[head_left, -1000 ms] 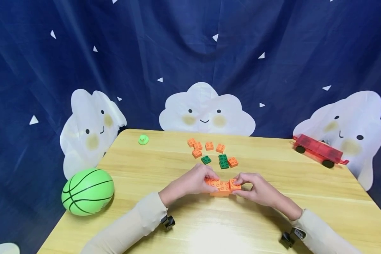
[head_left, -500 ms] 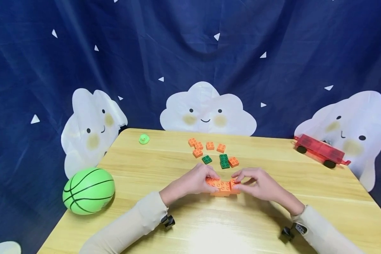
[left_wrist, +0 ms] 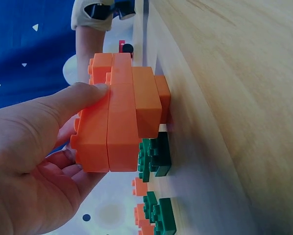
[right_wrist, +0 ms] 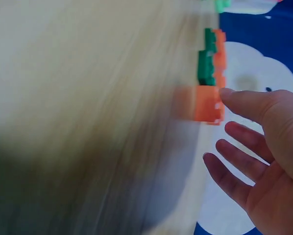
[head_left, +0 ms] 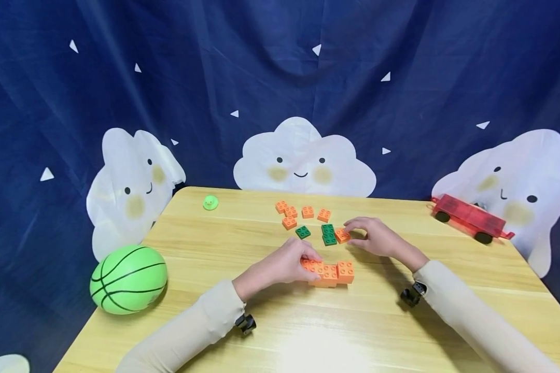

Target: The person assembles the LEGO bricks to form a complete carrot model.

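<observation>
My left hand [head_left: 287, 262] grips the left end of a built block of orange bricks [head_left: 329, 274], thumb on the near side. In the left wrist view the thumb lies against the side of the stacked orange bricks [left_wrist: 122, 127]. My right hand [head_left: 375, 237] is over the table with its fingers spread, beside a single orange brick [head_left: 342, 235]. In the right wrist view the thumb is near that orange brick [right_wrist: 206, 104], and nothing is between the fingers. Green bricks [head_left: 329, 234] lie just left of the single orange brick.
Several loose orange bricks [head_left: 289, 223] and another green brick [head_left: 303, 232] lie farther back. A green ball [head_left: 128, 280] stands at the left, a green toy duck [head_left: 210, 202] at the back left, and a red toy wagon [head_left: 470, 218] at the right edge.
My right hand has let go of the brick at the block's right end and moved away to the loose orange brick. The left hand keeps its grip in the same place.
</observation>
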`<state>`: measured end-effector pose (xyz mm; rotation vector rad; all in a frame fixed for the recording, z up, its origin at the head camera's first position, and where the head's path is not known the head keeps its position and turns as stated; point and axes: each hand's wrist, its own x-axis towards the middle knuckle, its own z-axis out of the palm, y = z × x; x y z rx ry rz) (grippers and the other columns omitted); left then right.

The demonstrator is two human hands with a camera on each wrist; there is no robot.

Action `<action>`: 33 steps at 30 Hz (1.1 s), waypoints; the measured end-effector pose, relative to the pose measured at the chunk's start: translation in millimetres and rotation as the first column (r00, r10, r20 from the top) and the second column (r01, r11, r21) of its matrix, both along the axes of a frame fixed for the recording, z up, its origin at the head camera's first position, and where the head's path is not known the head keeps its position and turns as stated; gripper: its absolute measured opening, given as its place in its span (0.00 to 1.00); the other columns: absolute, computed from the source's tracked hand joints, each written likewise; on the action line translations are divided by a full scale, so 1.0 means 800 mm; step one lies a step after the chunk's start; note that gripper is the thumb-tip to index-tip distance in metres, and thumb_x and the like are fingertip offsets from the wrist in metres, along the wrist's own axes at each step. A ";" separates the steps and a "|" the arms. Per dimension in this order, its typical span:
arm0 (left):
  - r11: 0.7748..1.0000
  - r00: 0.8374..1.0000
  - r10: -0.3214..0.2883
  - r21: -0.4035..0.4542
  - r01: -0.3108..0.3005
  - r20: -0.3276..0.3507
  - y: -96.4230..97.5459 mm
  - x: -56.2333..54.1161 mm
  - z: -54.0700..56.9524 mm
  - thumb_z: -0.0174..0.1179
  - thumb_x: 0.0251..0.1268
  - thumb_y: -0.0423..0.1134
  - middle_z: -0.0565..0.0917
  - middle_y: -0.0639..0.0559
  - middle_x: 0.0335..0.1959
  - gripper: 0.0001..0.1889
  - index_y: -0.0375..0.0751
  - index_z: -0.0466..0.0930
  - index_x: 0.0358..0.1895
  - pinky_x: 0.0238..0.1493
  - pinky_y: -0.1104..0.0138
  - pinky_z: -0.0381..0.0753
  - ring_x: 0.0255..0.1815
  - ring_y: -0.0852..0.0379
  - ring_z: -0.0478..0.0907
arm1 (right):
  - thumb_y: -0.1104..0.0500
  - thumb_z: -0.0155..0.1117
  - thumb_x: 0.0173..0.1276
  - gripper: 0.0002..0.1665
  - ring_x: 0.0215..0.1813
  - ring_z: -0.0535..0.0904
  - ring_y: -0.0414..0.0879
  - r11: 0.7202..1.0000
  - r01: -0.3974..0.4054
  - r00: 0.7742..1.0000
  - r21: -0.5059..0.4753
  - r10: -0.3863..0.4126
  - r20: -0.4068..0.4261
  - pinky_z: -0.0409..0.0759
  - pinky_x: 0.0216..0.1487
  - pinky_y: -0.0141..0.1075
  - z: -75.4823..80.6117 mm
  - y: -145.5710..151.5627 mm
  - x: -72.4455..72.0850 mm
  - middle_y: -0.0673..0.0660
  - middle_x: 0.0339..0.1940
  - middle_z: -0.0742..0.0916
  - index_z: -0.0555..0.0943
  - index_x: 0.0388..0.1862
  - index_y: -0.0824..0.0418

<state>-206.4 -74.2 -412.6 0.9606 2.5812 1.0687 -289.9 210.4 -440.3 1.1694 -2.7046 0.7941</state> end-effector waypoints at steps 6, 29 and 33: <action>1.000 1.000 0.002 0.011 -0.002 0.011 0.000 0.000 -0.002 0.79 0.54 0.36 0.90 0.48 0.41 0.17 0.38 0.90 0.48 0.39 0.76 0.80 0.35 0.67 0.78 | 0.67 0.75 0.63 0.15 0.57 0.86 0.61 0.999 -0.026 0.999 0.031 0.025 0.030 0.83 0.59 0.55 -0.010 -0.005 -0.012 0.64 0.54 0.90 0.87 0.49 0.63; 1.000 0.998 -0.016 -0.001 0.016 -0.053 -0.003 0.000 -0.004 0.77 0.57 0.38 0.90 0.49 0.41 0.16 0.39 0.91 0.48 0.34 0.76 0.74 0.33 0.67 0.73 | 0.65 0.78 0.60 0.11 0.43 0.88 0.43 0.978 -0.090 0.996 -0.186 0.088 -0.019 0.89 0.41 0.39 0.046 -0.008 0.065 0.52 0.43 0.91 0.85 0.39 0.54; 1.000 0.998 -0.026 -0.005 0.025 -0.056 -0.003 0.000 -0.003 0.77 0.57 0.39 0.91 0.49 0.44 0.16 0.39 0.90 0.49 0.39 0.76 0.78 0.37 0.65 0.79 | 0.64 0.78 0.60 0.12 0.44 0.88 0.41 0.967 -0.183 0.983 -0.175 0.178 -0.046 0.88 0.42 0.38 0.055 -0.025 0.086 0.50 0.43 0.92 0.85 0.40 0.53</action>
